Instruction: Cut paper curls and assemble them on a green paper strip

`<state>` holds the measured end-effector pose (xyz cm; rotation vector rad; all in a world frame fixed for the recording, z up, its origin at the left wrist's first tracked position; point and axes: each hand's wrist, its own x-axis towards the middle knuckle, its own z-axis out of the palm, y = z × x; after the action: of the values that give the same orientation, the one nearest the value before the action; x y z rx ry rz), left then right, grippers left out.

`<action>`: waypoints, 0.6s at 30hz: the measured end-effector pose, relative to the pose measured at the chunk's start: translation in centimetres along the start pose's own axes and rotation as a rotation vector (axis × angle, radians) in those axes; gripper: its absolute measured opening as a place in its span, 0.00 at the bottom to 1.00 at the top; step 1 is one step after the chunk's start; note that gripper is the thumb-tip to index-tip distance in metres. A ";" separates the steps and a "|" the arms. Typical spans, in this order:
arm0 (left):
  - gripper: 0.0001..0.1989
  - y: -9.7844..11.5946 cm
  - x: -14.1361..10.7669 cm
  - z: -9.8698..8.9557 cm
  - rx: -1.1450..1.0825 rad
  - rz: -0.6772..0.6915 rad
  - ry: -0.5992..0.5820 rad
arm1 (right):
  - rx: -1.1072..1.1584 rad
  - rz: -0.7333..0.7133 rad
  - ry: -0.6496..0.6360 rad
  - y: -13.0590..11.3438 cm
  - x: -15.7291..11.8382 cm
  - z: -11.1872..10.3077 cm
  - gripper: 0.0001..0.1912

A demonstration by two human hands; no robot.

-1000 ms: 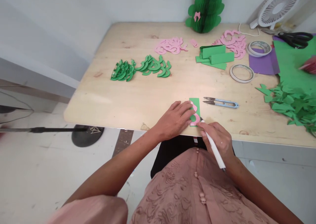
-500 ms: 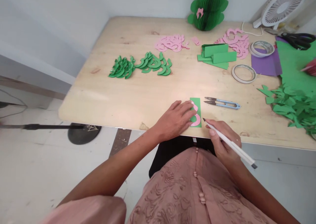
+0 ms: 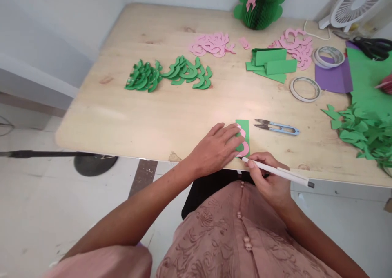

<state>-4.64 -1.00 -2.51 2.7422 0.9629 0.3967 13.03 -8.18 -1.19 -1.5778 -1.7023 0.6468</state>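
Note:
My left hand lies flat near the table's front edge, fingers outstretched over a pink curved paper cutout. That cutout rests on a green paper strip, and both are partly covered by the fingers. In my right hand is a white pen, held tilted, its dark tip at the lower end of the cutout and strip. Just beyond, to the right of the strip, lie blue-handled thread snips, untouched.
Green curved cutouts and pink cutouts lie farther back. Folded green strips, tape rolls, purple paper, green scraps and black scissors occupy the right. A green honeycomb paper piece and a fan stand behind.
My right hand has moved left with the pen, bringing its tip from beside the strip to the lower end of the cutout. My left hand stays on the paper. The view has shifted slightly.

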 end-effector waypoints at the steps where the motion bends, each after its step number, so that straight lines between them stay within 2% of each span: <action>1: 0.15 0.0 0.0 0.0 -0.003 0.002 -0.003 | -0.011 -0.002 -0.001 0.0 0.0 0.0 0.02; 18: 0.15 -0.1 -0.1 0.1 0.001 -0.005 0.025 | -0.063 -0.019 -0.024 -0.2 0.3 0.3 0.04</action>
<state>-4.67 -1.00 -2.68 2.7413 0.9753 0.4305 12.64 -7.91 -1.14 -1.6007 -1.7691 0.6108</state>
